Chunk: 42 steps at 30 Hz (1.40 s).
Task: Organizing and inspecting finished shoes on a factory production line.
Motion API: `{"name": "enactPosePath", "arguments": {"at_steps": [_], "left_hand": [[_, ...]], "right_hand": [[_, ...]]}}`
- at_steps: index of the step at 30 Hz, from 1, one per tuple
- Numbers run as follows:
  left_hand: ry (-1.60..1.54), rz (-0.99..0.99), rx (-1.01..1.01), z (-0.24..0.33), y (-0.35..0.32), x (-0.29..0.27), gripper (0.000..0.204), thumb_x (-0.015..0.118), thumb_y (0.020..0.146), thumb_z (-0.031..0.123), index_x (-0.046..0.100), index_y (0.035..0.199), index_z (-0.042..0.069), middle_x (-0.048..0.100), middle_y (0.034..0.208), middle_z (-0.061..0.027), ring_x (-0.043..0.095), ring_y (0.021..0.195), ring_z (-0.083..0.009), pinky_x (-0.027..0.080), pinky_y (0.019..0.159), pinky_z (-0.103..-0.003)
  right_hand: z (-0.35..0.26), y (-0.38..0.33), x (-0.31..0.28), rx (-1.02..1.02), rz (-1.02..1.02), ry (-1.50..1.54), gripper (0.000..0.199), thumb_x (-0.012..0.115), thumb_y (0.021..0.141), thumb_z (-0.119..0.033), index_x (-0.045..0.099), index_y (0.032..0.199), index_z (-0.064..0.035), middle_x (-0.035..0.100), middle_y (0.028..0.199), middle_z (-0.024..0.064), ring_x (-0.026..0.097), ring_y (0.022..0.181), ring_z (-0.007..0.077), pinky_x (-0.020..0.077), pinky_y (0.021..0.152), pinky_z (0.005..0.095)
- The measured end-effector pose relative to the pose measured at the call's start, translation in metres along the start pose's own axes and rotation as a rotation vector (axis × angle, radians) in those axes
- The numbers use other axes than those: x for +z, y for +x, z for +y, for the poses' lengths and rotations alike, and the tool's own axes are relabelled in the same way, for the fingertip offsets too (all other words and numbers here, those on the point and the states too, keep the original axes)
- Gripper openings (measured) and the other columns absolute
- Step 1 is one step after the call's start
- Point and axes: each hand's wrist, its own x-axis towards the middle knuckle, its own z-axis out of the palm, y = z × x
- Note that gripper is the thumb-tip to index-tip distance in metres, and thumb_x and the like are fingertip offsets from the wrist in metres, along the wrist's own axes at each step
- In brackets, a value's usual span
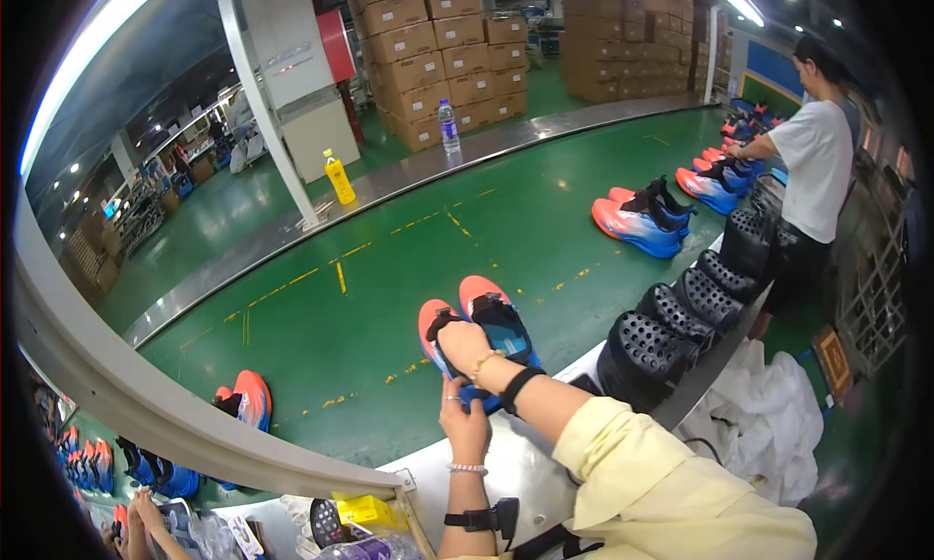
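Note:
On the green conveyor belt in front of me is a pair of coral-and-blue sneakers with black collars. My right hand (461, 345) reaches over the left sneaker (435, 316) of the pair and grips its upper at the opening; its fingertips are hidden. At the heel of that same sneaker, my left hand (464, 427) is closed, fingers pointing up along the back. The other sneaker (484, 297) sits close against it on the right, untouched, a blue insole showing inside.
Black perforated clogs (650, 354) line the belt's near edge at right. Farther along stand another sneaker pair (642, 219) and a person in a white shirt (815, 161). A yellow bottle (339, 178) and a clear bottle (449, 127) stand on the far ledge. A curved pale frame (146, 404) crosses left.

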Motion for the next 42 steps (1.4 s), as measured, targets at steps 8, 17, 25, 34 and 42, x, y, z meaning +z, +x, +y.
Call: {"name": "enactPosePath", "arguments": {"at_steps": [8, 17, 25, 34, 42], "left_hand": [[-0.212, 0.049, 0.026, -0.069, 0.03, -0.037, 0.026, 0.058, 0.082, 0.006, 0.06, 0.107, -0.001, 0.056, 0.132, -0.0271, 0.053, 0.125, -0.0389, 0.042, 0.102, -0.045], [0.246, -0.044, 0.15, -0.014, 0.12, -0.037, 0.061, 0.084, 0.07, 0.022, 0.058, 0.122, 0.003, 0.062, 0.118, -0.0158, 0.062, 0.109, -0.0304, 0.049, 0.094, -0.041], [0.816, 0.061, -0.002, 0.028, 0.099, 0.006, 0.056, 0.082, 0.068, 0.032, 0.062, 0.118, 0.016, 0.067, 0.111, -0.0126, 0.064, 0.105, -0.0366, 0.051, 0.09, -0.046], [0.647, -0.05, 0.007, 0.013, 0.112, -0.035, 0.042, 0.085, 0.066, 0.019, 0.069, 0.102, 0.004, 0.072, 0.099, -0.0186, 0.068, 0.096, -0.0387, 0.054, 0.086, -0.046], [1.009, 0.095, 0.017, 0.011, 0.121, -0.035, 0.037, 0.085, 0.07, 0.026, 0.072, 0.098, 0.006, 0.072, 0.093, -0.0181, 0.069, 0.091, -0.0372, 0.055, 0.082, -0.046]], "right_hand": [[0.006, -0.091, -0.105, -0.19, -0.028, 0.549, 0.027, 0.067, 0.088, -0.032, 0.066, 0.092, -0.0055, 0.067, 0.076, 0.014, 0.067, 0.074, 0.0335, 0.0528, 0.066, 0.0432], [0.156, -0.234, -0.304, 0.056, 0.149, 0.695, 0.016, 0.075, 0.083, -0.019, 0.07, 0.092, -0.0065, 0.064, 0.062, 0.0069, 0.063, 0.053, 0.0199, 0.0485, 0.052, 0.0292], [0.289, -0.297, -0.314, 0.608, 0.482, 0.648, 0.01, 0.067, 0.089, -0.009, 0.069, 0.094, -0.0007, 0.061, 0.062, 0.001, 0.055, 0.052, 0.0061, 0.0416, 0.049, 0.0214], [0.373, -0.316, -0.271, 0.874, 0.358, 0.182, 0.041, 0.066, 0.093, -0.034, 0.059, 0.123, -0.0067, 0.05, 0.055, 0.0078, 0.049, 0.051, 0.0204, 0.0393, 0.055, 0.0389], [0.392, -0.323, -0.253, 0.965, 0.235, 0.201, 0.054, 0.069, 0.088, -0.039, 0.056, 0.128, -0.0053, 0.062, 0.067, 0.013, 0.06, 0.061, 0.0281, 0.0458, 0.063, 0.043]]}}
